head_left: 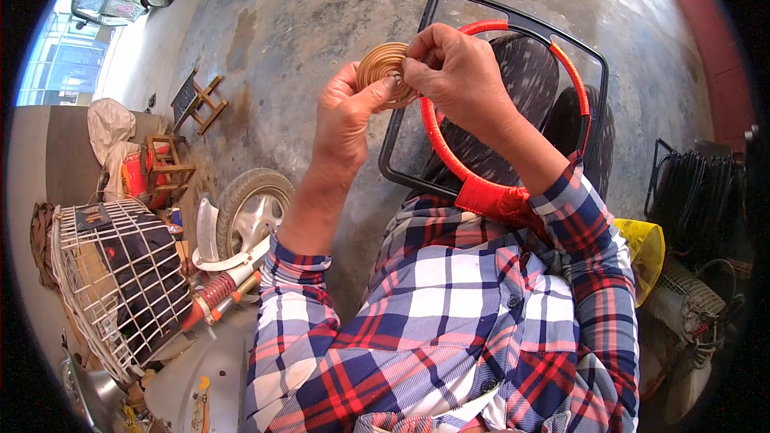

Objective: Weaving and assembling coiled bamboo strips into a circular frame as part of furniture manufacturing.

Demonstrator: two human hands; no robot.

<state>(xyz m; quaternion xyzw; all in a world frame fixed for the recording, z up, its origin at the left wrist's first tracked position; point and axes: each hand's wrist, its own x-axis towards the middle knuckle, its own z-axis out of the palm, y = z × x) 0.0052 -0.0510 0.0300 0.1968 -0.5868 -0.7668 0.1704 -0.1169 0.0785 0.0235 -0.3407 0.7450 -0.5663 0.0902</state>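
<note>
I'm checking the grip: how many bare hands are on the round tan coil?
2: the bare left hand at the tan coil's left side, and the bare right hand at its right edge. Some fingertips are hidden.

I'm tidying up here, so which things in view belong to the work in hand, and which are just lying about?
Seemingly in use:
tan coil, in the left hand, right hand at its edge
black frame with red-wrapped ring, over the lap

Probably just lying about:
wheel
white wire basket
dark-seated stool
</note>
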